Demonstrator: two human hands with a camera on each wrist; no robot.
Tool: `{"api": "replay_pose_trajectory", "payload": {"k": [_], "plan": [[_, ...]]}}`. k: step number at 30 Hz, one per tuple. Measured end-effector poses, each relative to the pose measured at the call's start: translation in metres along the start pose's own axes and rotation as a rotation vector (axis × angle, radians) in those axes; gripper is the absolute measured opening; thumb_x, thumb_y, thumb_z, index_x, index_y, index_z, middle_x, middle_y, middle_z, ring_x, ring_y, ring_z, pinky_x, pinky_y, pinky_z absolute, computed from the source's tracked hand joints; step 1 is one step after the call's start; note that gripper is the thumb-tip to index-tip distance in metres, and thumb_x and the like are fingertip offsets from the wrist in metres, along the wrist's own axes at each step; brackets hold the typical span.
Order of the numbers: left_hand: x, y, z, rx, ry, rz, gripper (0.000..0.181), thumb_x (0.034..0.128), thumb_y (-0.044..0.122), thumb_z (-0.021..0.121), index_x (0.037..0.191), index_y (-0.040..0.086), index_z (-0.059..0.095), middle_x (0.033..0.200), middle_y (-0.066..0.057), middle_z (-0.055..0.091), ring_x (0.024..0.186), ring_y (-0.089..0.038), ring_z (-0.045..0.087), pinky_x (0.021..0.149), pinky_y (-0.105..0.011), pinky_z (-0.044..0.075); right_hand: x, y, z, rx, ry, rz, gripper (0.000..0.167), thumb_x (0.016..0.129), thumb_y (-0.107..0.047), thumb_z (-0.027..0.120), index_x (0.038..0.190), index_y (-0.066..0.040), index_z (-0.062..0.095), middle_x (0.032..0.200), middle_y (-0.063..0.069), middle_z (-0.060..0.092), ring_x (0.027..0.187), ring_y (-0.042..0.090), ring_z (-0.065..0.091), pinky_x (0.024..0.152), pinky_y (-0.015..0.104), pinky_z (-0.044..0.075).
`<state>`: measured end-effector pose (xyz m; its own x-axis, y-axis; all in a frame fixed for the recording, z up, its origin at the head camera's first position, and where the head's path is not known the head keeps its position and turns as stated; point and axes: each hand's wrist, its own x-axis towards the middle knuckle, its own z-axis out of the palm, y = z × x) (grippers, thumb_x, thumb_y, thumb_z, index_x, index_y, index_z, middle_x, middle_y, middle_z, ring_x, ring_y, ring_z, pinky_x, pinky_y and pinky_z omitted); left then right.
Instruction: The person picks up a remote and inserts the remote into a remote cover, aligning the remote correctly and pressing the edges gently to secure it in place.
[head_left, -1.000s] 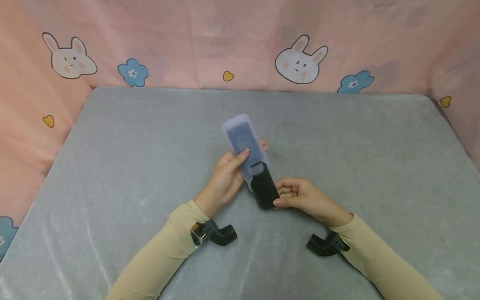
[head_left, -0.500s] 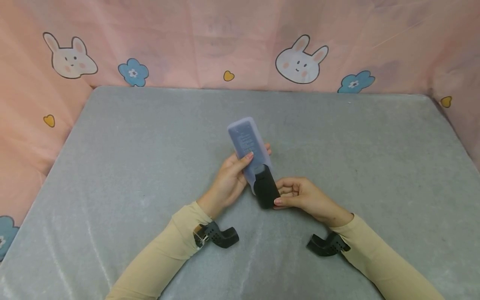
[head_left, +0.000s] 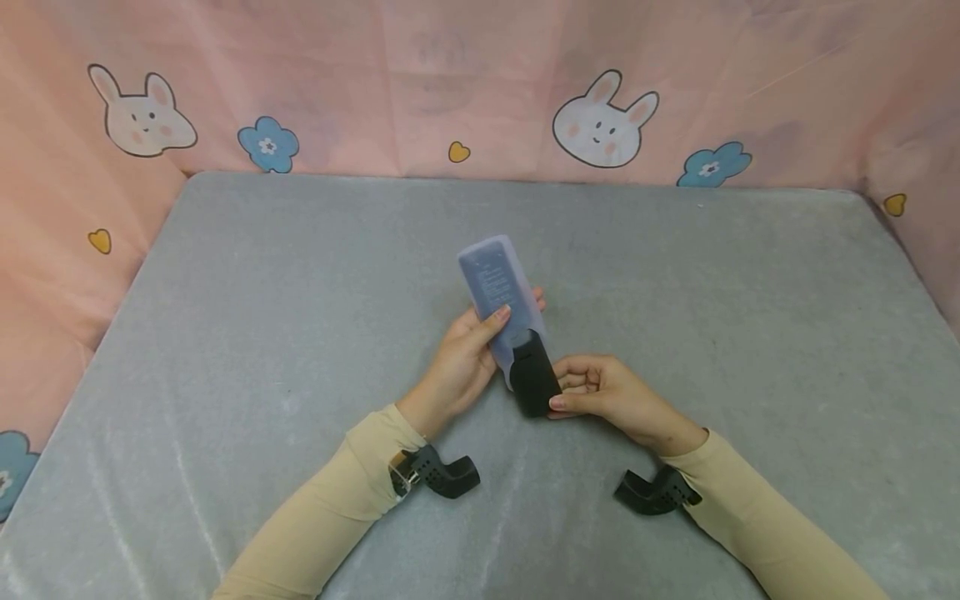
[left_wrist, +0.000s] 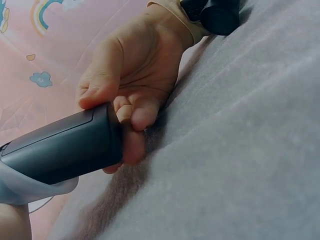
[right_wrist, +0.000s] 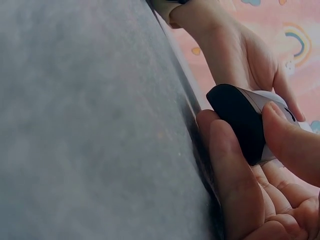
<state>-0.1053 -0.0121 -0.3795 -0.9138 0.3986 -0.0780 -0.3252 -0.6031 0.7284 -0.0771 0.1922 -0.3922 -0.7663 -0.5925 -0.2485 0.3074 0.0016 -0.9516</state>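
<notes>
One grey, plush-looking tabletop [head_left: 300,267] meets a pink printed curtain [head_left: 337,75]. Over it I see a black, rounded device [head_left: 535,379], partly inside a translucent bluish sleeve [head_left: 491,271]; the left hand [head_left: 459,362] curls around the sleeve, while the right hand [head_left: 618,396] pinches the device's bare end.

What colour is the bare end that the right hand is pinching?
The bare end is black; it shows best in the left wrist view.
</notes>
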Motion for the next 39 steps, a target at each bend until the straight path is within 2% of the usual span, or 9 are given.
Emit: {"api": "replay_pose_trajectory", "payload": {"k": [14,18,22,26,30,34,39], "plan": [[0.0,0.0,0.0,0.077,0.057,-0.005,0.041,0.1002,0.003,0.039,0.141,-0.004,0.035,0.14,-0.022,0.043,0.128,-0.027,0.044,0.102,-0.031,0.039,-0.001,0.0,0.001,-0.021,0.018,-0.015,0.029,0.086,0.003,0.064,0.109,0.017,0.053,0.093,0.008,0.07,0.088,0.017,0.067,0.079,0.034,0.054],[0.0,0.0,0.0,0.093,0.082,0.009,0.039,0.0999,0.002,0.04,0.138,-0.006,0.038,0.138,-0.024,0.044,0.125,-0.025,0.048,0.1,-0.031,0.04,0.0,0.0,0.001,-0.02,0.024,-0.023,0.029,0.086,0.004,0.064,0.109,0.018,0.053,0.093,0.008,0.07,0.088,0.017,0.067,0.079,0.034,0.054],[0.001,0.003,0.0,0.073,0.126,0.047,0.037,0.0985,0.001,0.042,0.134,-0.008,0.04,0.133,-0.024,0.05,0.114,-0.02,0.056,0.099,-0.033,0.042,0.0,-0.001,0.001,-0.016,0.026,-0.029,0.029,0.086,0.005,0.064,0.11,0.018,0.053,0.093,0.008,0.07,0.087,0.017,0.067,0.079,0.034,0.054],[0.003,0.007,-0.002,0.029,0.19,0.095,0.033,0.0983,0.001,0.043,0.13,-0.008,0.042,0.116,-0.012,0.062,0.101,-0.014,0.061,0.092,-0.03,0.047,0.0,0.0,0.002,-0.022,0.024,-0.033,0.031,0.085,0.005,0.064,0.11,0.019,0.053,0.093,0.009,0.07,0.087,0.017,0.067,0.078,0.034,0.054],[0.004,0.01,-0.004,0.013,0.223,0.104,0.032,0.1,0.004,0.041,0.129,-0.01,0.042,0.104,-0.001,0.063,0.096,-0.01,0.061,0.087,-0.026,0.049,0.0,0.0,0.002,-0.025,0.022,-0.028,0.032,0.085,0.005,0.064,0.11,0.019,0.052,0.093,0.009,0.07,0.087,0.017,0.067,0.078,0.034,0.054],[0.005,0.01,-0.005,0.016,0.218,0.101,0.035,0.1007,0.004,0.039,0.132,-0.011,0.039,0.106,-0.002,0.061,0.099,-0.01,0.06,0.09,-0.026,0.047,0.0,0.0,0.002,-0.023,0.021,-0.023,0.032,0.085,0.004,0.064,0.111,0.02,0.052,0.094,0.009,0.07,0.088,0.018,0.067,0.078,0.034,0.054],[0.004,0.008,-0.003,0.021,0.211,0.097,0.037,0.1011,0.004,0.038,0.134,-0.012,0.037,0.118,-0.008,0.056,0.106,-0.012,0.057,0.096,-0.03,0.044,-0.001,-0.001,0.002,-0.015,0.037,-0.01,0.032,0.085,0.004,0.065,0.111,0.019,0.053,0.094,0.01,0.07,0.087,0.018,0.068,0.078,0.035,0.054]]}}
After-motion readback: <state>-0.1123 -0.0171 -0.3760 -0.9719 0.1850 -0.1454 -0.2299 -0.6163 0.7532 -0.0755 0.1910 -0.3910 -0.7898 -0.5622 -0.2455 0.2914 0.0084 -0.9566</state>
